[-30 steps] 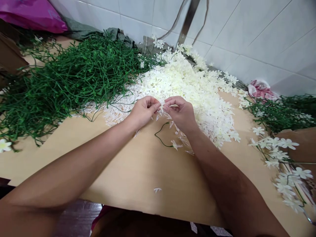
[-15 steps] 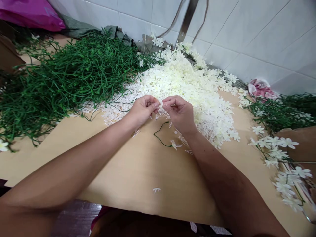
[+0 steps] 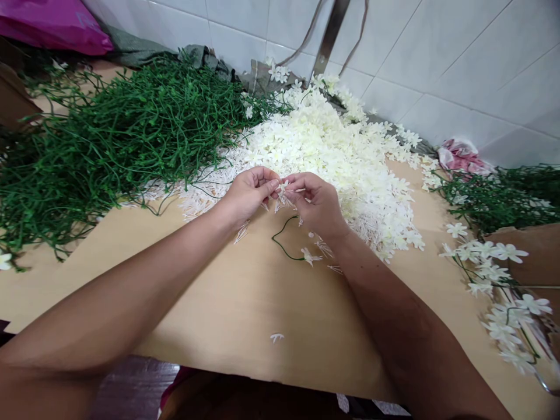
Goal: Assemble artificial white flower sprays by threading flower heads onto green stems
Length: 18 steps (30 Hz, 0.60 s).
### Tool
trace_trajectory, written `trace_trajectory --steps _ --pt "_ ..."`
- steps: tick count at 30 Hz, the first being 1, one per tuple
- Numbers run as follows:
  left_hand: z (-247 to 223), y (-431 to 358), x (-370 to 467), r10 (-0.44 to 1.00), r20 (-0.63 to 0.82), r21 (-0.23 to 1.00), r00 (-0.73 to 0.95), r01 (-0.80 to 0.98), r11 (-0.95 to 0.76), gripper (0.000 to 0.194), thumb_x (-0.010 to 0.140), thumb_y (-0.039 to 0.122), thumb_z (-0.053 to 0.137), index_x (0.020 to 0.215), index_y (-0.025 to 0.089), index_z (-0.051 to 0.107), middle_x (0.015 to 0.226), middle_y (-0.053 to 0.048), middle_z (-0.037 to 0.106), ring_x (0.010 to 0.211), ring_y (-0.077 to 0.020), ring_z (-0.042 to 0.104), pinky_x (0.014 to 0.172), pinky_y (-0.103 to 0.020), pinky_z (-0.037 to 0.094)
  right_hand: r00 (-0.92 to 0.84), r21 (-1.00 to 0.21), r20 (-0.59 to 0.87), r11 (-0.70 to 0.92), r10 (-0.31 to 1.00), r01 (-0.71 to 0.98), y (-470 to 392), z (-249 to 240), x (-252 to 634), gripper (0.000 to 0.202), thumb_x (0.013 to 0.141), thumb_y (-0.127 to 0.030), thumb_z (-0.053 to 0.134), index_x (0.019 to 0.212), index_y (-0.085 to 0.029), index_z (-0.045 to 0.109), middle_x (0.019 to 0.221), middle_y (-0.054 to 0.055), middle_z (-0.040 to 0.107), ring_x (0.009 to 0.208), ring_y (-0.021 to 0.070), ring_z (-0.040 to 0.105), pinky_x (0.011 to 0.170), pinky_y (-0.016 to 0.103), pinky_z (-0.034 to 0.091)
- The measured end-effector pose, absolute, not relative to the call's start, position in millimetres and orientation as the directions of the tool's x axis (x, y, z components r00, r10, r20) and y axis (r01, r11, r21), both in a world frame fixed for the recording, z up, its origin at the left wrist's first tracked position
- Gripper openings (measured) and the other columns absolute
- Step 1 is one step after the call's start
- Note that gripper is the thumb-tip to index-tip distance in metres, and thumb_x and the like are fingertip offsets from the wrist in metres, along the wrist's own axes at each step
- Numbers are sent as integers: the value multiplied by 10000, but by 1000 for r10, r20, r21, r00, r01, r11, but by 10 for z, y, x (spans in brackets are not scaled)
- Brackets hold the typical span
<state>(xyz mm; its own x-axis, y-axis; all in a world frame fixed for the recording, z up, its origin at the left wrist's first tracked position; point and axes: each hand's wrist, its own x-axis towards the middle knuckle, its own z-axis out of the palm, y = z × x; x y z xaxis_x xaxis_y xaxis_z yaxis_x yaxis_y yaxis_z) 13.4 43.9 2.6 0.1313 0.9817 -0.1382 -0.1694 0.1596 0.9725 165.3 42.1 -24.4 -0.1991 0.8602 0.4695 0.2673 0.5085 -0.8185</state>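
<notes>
Between my two hands, at the near edge of the blossom pile, is a small white artificial flower (image 3: 283, 188). My left hand (image 3: 254, 192) pinches it from the left, thumb against fingertips. From the other side my right hand (image 3: 317, 201) grips it with thumb and fingers closed. Just below them a green wire stem (image 3: 280, 242) with one white flower (image 3: 310, 256) at its end lies on the brown board (image 3: 219, 315). The large heap of loose white flowers (image 3: 324, 140) spreads behind my hands, with thin white stamens (image 3: 210, 189) along its left side.
A tangled mound of green plastic stems (image 3: 144, 122) fills the left. Finished-looking flower sprays (image 3: 499, 268) lie at the right beside a cardboard box (image 3: 529, 251). A tiled wall (image 3: 420, 64) closes off the back. A magenta bag (image 3: 52, 26) sits in the far left corner.
The white flower between my fingertips has turned, so its petals now show more openly. Both hands have shifted only slightly and remain pinched together.
</notes>
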Motion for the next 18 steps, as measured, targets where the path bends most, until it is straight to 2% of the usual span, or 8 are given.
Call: trace_trajectory --steps 3,6,12,18 --pt "41 433 127 979 -127 976 157 -155 151 155 781 -12 524 717 116 583 547 38 570 494 -46 511 491 -174 356 -189 -898 351 387 917 210 446 -242 1673 70 732 -216 655 718 -190 591 758 5 642 710 114 607 643 283 509" --pt "36 436 121 976 -128 973 177 -166 158 150 779 -6 530 796 107 626 624 21 612 548 -54 557 500 -176 365 -134 -928 304 325 943 182 468 -213 1687 121 687 -237 704 693 -184 595 649 -24 617 593 85 551 581 262 467" --pt "-31 452 132 980 -126 973 154 -172 152 117 728 3 607 729 119 594 557 43 579 509 -47 523 502 -176 370 -129 -988 152 155 980 9 471 -143 1691 210 617 -294 771 668 -169 611 584 -29 611 536 65 524 559 241 463" --pt "-88 462 133 984 -87 975 158 -190 117 118 718 19 622 708 129 578 556 46 582 517 -47 531 500 -165 378 -149 -993 114 115 982 2 467 -149 1689 233 633 -309 780 682 -159 609 567 -30 604 516 61 519 546 234 459"
